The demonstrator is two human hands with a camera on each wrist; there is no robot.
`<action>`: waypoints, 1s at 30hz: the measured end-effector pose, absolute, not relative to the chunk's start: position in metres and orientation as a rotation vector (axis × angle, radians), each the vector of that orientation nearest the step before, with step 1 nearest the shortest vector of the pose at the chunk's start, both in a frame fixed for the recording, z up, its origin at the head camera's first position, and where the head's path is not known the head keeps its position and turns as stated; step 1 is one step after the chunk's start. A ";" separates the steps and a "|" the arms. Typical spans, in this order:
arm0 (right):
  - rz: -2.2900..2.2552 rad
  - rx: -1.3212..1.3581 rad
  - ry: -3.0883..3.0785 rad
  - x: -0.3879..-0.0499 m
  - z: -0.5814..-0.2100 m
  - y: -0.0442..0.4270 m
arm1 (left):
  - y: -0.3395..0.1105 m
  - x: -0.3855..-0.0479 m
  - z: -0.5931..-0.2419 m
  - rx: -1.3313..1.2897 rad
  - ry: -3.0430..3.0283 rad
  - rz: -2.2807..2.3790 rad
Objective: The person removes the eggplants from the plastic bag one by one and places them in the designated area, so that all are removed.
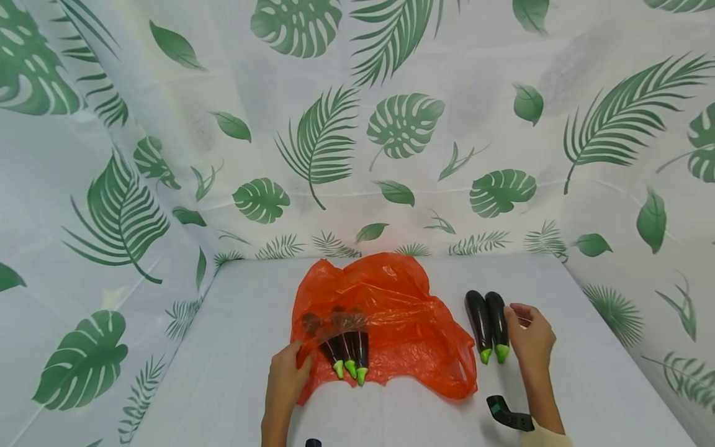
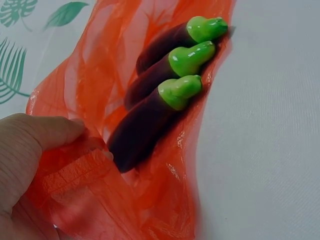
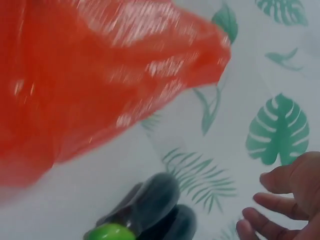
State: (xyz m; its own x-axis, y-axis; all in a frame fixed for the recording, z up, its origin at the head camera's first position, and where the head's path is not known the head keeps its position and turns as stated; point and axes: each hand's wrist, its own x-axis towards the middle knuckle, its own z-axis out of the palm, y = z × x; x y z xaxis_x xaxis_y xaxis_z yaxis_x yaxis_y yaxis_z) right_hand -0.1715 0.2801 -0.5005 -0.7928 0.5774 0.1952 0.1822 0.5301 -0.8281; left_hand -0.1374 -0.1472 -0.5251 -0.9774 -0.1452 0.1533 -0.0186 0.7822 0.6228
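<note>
Left hand [image 1: 287, 372] on bag [image 1: 391, 285]; eggplants [image 2: 151, 80] part-inside

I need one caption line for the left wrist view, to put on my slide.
Grip of the left hand on a red plastic bag, three eggplants lying partly inside, green ends uncovered.
</note>
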 end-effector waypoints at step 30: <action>2.267 0.061 -2.616 -0.127 -0.526 0.106 | -0.149 -0.134 -0.520 0.118 -2.730 -1.017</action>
State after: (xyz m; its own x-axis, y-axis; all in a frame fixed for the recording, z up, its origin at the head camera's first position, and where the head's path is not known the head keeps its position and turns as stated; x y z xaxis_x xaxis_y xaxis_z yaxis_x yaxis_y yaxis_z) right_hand -0.1271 0.1063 -0.5260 -0.9486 -0.2322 -0.2151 0.1799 0.1637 -0.9700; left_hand -0.1341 -0.1489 -0.5203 -0.9713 -0.1533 0.1819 0.0032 0.7563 0.6542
